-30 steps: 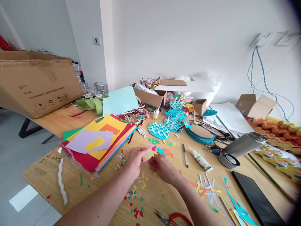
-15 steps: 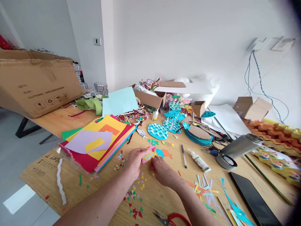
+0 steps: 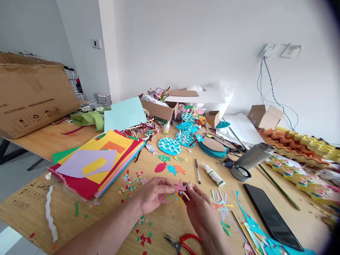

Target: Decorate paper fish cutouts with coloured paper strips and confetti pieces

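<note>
Between the fingers of my left hand (image 3: 152, 195) is a pink paper fish (image 3: 170, 198) with yellow and blue-grey stripes, its tail up to the right. My right hand (image 3: 202, 209) is closed in a pinch beside the tail; a small pale bit shows at its fingertips, too small to name. Just beyond lie a red paper fish (image 3: 160, 167), a blue paper fish (image 3: 171, 170), an orange one (image 3: 180, 169), a green one (image 3: 164, 158) and a yellow striped one (image 3: 180, 159). Red-handled scissors (image 3: 183, 243) lie below my hands.
Coloured paper sheets (image 3: 87, 159) are stacked at left, with paper confetti (image 3: 130, 184) beside them. To the right are a pen (image 3: 197, 171), a glue bottle (image 3: 214, 175), paper strips (image 3: 221, 205), a metal flask (image 3: 253, 157) and a black phone (image 3: 271, 214). Blue wavy discs (image 3: 169, 146) lie behind.
The view has swung to the right. Both hands have come nearer with the pink fish, uncovering the red fish. My right hand has moved from the fish's body to beside its tail.
</note>
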{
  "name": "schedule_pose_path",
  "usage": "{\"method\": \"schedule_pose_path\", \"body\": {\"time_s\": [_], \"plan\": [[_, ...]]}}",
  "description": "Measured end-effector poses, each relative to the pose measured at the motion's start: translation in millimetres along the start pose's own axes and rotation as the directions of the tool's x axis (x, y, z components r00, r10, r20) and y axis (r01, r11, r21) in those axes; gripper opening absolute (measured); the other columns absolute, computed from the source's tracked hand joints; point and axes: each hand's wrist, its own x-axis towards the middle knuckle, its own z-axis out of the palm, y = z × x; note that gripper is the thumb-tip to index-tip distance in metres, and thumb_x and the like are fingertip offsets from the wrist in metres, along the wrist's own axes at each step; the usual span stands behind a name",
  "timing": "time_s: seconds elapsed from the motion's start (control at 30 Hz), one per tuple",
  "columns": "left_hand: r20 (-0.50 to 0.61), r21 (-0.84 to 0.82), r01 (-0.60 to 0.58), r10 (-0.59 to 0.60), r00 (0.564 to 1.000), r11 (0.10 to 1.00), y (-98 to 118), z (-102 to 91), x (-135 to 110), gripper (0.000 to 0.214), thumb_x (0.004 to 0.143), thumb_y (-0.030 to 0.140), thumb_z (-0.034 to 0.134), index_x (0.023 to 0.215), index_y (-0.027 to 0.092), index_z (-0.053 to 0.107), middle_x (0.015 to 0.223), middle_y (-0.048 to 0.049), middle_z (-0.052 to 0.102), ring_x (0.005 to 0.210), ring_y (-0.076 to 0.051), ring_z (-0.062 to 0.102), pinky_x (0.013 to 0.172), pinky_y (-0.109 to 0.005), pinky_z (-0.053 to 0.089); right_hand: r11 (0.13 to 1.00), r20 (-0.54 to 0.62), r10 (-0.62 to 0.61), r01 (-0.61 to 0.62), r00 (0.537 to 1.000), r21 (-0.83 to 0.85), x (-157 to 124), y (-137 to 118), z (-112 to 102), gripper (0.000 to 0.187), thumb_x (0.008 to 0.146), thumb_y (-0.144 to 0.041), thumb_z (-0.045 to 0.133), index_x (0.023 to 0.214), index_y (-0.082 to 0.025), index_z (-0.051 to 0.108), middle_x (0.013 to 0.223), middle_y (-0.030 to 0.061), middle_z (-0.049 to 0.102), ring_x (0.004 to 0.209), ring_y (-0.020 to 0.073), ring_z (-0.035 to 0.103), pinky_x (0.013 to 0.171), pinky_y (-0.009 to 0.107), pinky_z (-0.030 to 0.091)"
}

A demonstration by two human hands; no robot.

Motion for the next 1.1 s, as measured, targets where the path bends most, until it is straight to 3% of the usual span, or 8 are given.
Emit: {"method": "schedule_pose_path", "body": {"time_s": [0.1,0.27,0.43,0.57,0.73,1.1], "plan": [[0.004,0.054,-0.013,0.013,1.000,0.998,-1.9,0.1,0.5,0.014,0.063,0.025,0.077,0.068,0.015,0.069,0.092,-0.0105,0.072,0.092,-0.025,0.064,0.075,-0.031,0.043,0.998,-0.004,-0.051,0.050,0.999,-0.042,-1.0,2.8,3.5,0.029,0.062,-0.045,0.076,0.061,-0.023,0.058,0.073,0.0019,0.061,0.070,0.0181,0.058,0.064,0.030,0.048],[-0.082,0.097,0.002,0.006,0.997,0.995,-3.3,0.5,2.5,0.018,0.060,0.028,0.079,0.065,0.016,0.067,0.083,-0.0093,0.073,0.090,-0.022,0.064,0.062,-0.024,0.040,0.996,-0.019,-0.065,0.064,0.998,-0.061,1.0,8.4,-0.7,0.028,0.066,-0.046,0.072,0.062,-0.022,0.057,0.070,0.0002,0.059,0.066,0.0165,0.057,0.064,0.030,0.048],[-0.050,0.024,-0.010,0.011,0.999,1.000,-0.3,0.7,2.5,0.014,0.064,0.024,0.077,0.068,0.015,0.067,0.085,-0.0110,0.074,0.089,-0.023,0.067,0.075,-0.029,0.044,0.998,-0.044,-0.061,0.062,0.997,0.025,4.2,10.5,-10.6,0.025,0.066,-0.043,0.075,0.076,-0.023,0.064,0.072,-0.0013,0.060,0.069,0.0153,0.059,0.069,0.029,0.049],[0.015,-0.108,-0.053,0.055,0.998,0.993,0.7,-1.8,1.5,0.005,0.070,0.017,0.071,0.073,0.014,0.068,0.089,-0.0129,0.073,0.091,-0.023,0.067,0.088,-0.034,0.043,0.998,0.071,-0.055,0.054,0.996,0.027,3.9,7.9,-13.3,0.028,0.069,-0.040,0.075,0.088,-0.021,0.068,0.078,0.0025,0.065,0.074,0.0178,0.061,0.073,0.032,0.047],[0.037,-0.224,0.047,-0.040,0.999,0.973,2.1,-3.2,0.2,0.002,0.073,0.013,0.067,0.071,0.014,0.068,0.088,-0.0128,0.074,0.088,-0.022,0.068,0.082,-0.031,0.045,0.999,0.209,0.003,-0.010,0.978,0.033,-0.5,8.2,-10.7,0.025,0.070,-0.038,0.076,0.087,-0.019,0.071,0.079,0.0040,0.066,0.076,0.0185,0.060,0.076,0.034,0.046],[0.040,-0.210,0.109,-0.102,0.994,0.972,3.4,-3.7,-1.1,0.004,0.073,0.015,0.066,0.070,0.013,0.067,0.087,-0.0147,0.073,0.083,-0.023,0.068,0.080,-0.032,0.045,0.998,0.133,-0.055,0.058,0.990,-0.016,-1.4,8.5,-10.5,0.025,0.068,-0.041,0.076,0.072,-0.019,0.065,0.069,0.0007,0.060,0.067,0.0148,0.054,0.068,0.029,0.044]]}}
